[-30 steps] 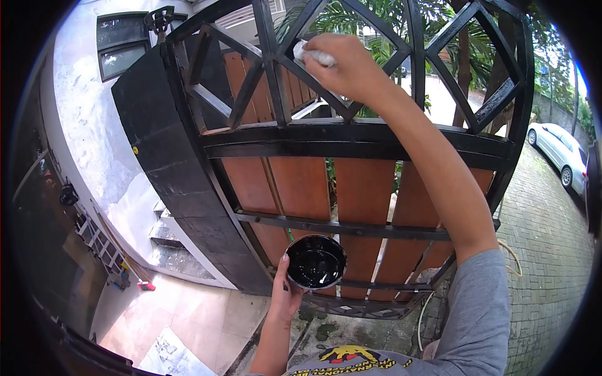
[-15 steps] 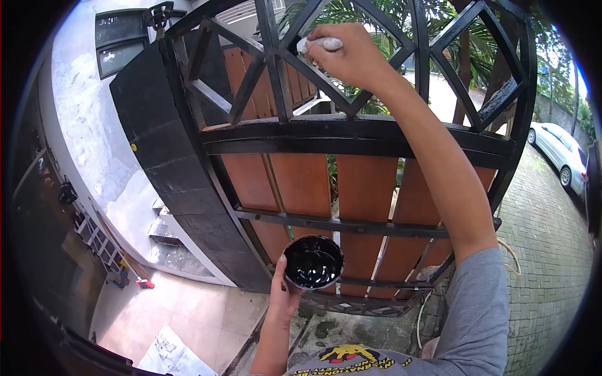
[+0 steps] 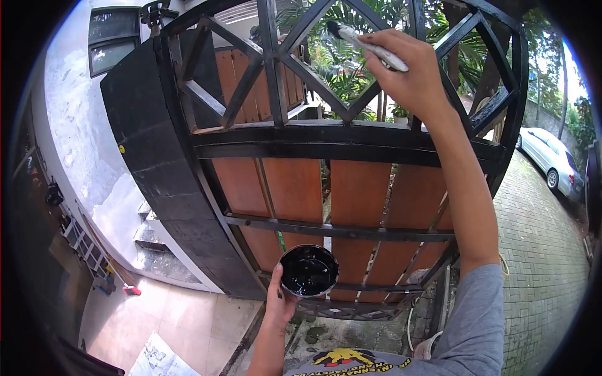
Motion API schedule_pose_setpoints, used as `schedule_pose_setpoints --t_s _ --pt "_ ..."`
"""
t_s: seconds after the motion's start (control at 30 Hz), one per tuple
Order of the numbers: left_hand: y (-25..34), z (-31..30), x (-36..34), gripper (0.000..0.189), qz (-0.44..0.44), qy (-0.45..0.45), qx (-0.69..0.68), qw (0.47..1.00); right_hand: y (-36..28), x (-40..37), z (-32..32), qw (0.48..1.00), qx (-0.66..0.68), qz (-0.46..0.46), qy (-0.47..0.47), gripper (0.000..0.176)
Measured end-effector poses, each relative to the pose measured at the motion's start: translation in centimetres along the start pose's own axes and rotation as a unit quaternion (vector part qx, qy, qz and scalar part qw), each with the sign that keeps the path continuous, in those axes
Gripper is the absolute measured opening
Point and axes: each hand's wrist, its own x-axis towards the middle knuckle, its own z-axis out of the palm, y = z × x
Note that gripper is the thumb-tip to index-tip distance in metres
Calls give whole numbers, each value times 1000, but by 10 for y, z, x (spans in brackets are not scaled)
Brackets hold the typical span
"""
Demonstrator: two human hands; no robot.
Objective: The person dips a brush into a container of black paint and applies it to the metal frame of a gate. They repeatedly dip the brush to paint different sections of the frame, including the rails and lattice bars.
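My right hand (image 3: 411, 78) is closed around the white handle of a paintbrush (image 3: 384, 54), in front of the diamond-shaped bars at the top of a gate. The brush's dark, wet-looking bristles point to the upper left, seen against the gap between bars; contact with a bar cannot be made out. Lower down, my left hand (image 3: 279, 306) holds a bowl (image 3: 337, 269) from its left side and underneath. Glossy black paint (image 3: 310, 272) lies inside it. The gate has a black frame (image 3: 301, 143) and brown slats (image 3: 359, 193).
A dark pillar (image 3: 147, 144) stands left of the gate, before steps (image 3: 153, 238) and a white wall (image 3: 75, 119). Newspaper-like sheets (image 3: 162, 357) lie on the tiled floor. A silver car (image 3: 547, 153) is parked on the paving at right, and plants grow behind the gate.
My right hand has moved right and slightly down with the paintbrush, away from the bar near the left diamond; its bristles now show. My left hand still holds the bowl, as the view shifts slightly.
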Motion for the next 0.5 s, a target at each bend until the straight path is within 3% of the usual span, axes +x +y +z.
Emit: schedule_pose_setpoints --t_s 0.1,0.2,0.23,0.33,0.47,0.5 --pt "-5 0 4 52 -9 -13 -2 1000 7 8 -3 996 -73 -46 6 24" --pt "-10 1 8 51 -23 -35 -16 999 0 14 -4 973 -167 7 -157 33" --pt "-11 2 8 50 -30 -41 -20 998 0 15 -1 960 -212 -28 -179 37" --pt "-18 -5 13 48 -52 -43 -37 997 10 22 6 934 -273 -95 -209 32" --pt "-28 -17 21 46 -60 -53 -50 996 19 35 4 914 -345 -102 -188 25" --pt "-29 -20 22 46 -64 -54 -57 995 14 33 2 899 -368 -75 -227 21"
